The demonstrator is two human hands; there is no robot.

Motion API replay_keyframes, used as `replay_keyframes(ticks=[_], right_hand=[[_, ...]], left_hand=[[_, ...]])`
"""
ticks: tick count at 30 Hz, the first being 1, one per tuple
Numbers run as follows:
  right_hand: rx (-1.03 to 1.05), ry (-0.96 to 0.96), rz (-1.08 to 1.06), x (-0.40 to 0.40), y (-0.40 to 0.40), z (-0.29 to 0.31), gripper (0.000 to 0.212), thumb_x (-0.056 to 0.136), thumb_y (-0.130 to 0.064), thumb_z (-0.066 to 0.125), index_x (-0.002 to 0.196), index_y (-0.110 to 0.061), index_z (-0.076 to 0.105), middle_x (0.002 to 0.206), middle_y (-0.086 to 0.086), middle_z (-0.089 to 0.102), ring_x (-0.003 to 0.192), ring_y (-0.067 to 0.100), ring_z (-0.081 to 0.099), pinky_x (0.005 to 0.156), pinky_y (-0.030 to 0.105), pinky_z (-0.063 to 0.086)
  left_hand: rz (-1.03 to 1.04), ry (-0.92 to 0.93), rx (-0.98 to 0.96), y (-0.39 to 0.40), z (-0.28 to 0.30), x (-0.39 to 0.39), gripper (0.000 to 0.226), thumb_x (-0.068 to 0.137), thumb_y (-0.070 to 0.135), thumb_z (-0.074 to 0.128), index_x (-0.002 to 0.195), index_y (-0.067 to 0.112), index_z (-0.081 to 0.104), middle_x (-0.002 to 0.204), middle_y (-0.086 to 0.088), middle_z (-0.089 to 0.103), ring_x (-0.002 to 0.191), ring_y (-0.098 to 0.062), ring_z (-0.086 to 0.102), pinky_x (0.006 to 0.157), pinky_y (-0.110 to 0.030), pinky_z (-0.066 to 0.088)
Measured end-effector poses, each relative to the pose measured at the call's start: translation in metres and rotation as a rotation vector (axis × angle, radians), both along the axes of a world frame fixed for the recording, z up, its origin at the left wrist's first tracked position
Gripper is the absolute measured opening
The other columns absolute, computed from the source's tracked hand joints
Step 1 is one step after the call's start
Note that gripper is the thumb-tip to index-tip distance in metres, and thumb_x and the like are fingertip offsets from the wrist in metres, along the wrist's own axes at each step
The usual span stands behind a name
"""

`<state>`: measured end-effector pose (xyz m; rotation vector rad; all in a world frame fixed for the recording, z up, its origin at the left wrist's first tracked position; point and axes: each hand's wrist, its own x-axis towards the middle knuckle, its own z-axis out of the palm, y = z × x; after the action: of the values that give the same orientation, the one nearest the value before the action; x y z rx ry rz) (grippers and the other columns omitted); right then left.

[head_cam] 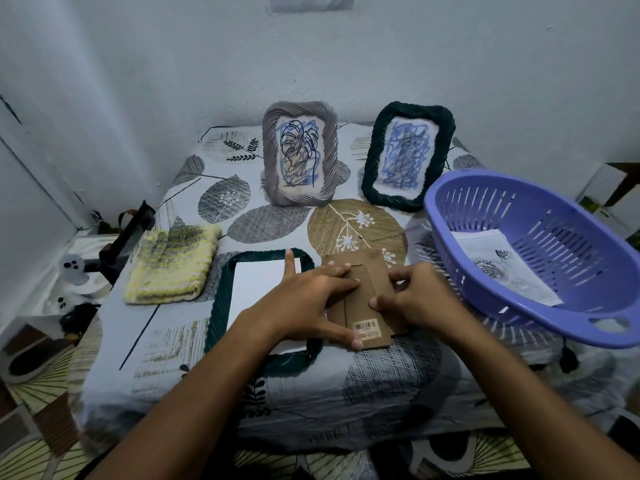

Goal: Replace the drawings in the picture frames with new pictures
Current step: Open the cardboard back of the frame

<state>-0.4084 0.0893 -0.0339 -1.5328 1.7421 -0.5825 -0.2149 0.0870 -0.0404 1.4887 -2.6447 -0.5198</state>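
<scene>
Now brown backing board [360, 299] under both hands, beside flat green frame [221, 299].

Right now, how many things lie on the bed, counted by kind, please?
Picture frames: 3: grey frame, standing dark green frame, flat dark green frame
Cardboard frame backing: 1
Purple basket: 1
Yellow knitted cloth: 1
Total: 6
</scene>
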Motion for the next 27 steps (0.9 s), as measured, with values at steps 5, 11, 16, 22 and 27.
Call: replay_keyframes(ticks=[5, 11, 16, 22, 27], right_hand=[[-0.032, 0.160, 0.019, 0.002, 0.001, 0.003, 0.041, 0.063, -0.032, 0.085, 0.094, -0.009, 0.071, 0.083, 0.005, 0.071, 0.076, 0.020, 0.067, 0.075, 0.043, 0.057], [-0.052, 0.259, 0.013, 0.004, 0.004, 0.003, 0.050, 0.062, -0.040, 0.084, 0.099, -0.011, 0.068, 0.093, 0.004, 0.070, 0.083, 0.020, 0.065, 0.079, 0.042, 0.055], [-0.065, 0.253, 0.017, 0.003, 0.006, 0.011, 0.041, 0.065, -0.044, 0.081, 0.090, -0.013, 0.070, 0.081, -0.001, 0.069, 0.075, 0.017, 0.065, 0.074, 0.041, 0.056], [-0.166, 0.119, -0.019, 0.015, 0.009, 0.027, 0.040, 0.079, -0.039, 0.072, 0.108, -0.012, 0.066, 0.096, 0.005, 0.068, 0.081, 0.018, 0.063, 0.076, 0.040, 0.054], [-0.051, -0.143, 0.071, 0.045, 0.012, 0.035, 0.015, 0.085, -0.015, 0.067, 0.100, -0.012, 0.064, 0.081, 0.007, 0.070, 0.066, 0.016, 0.066, 0.064, 0.031, 0.057]], left_hand=[[0.001, -0.032, 0.003, 0.001, 0.001, -0.001, 0.099, 0.062, 0.074, 0.066, 0.145, 0.032, 0.033, 0.158, 0.009, 0.017, 0.146, -0.007, 0.010, 0.106, -0.060, -0.024], [-0.005, -0.051, -0.005, 0.002, 0.002, -0.002, 0.098, 0.062, 0.073, 0.066, 0.145, 0.030, 0.035, 0.158, 0.007, 0.020, 0.146, -0.009, 0.011, 0.106, -0.062, -0.023], [0.034, 0.110, -0.014, 0.003, 0.007, 0.007, 0.094, 0.060, 0.069, 0.069, 0.141, 0.029, 0.043, 0.156, 0.008, 0.026, 0.144, -0.006, 0.015, 0.109, -0.058, -0.021], [0.133, 0.331, -0.131, 0.013, 0.012, 0.052, 0.093, 0.054, 0.081, 0.061, 0.132, 0.030, 0.054, 0.141, 0.011, 0.049, 0.130, 0.004, 0.034, 0.118, -0.051, 0.012], [0.148, 0.380, -0.207, 0.026, 0.003, 0.090, 0.091, 0.054, 0.086, 0.058, 0.120, 0.023, 0.065, 0.124, 0.008, 0.063, 0.114, 0.006, 0.050, 0.101, -0.017, 0.040]])
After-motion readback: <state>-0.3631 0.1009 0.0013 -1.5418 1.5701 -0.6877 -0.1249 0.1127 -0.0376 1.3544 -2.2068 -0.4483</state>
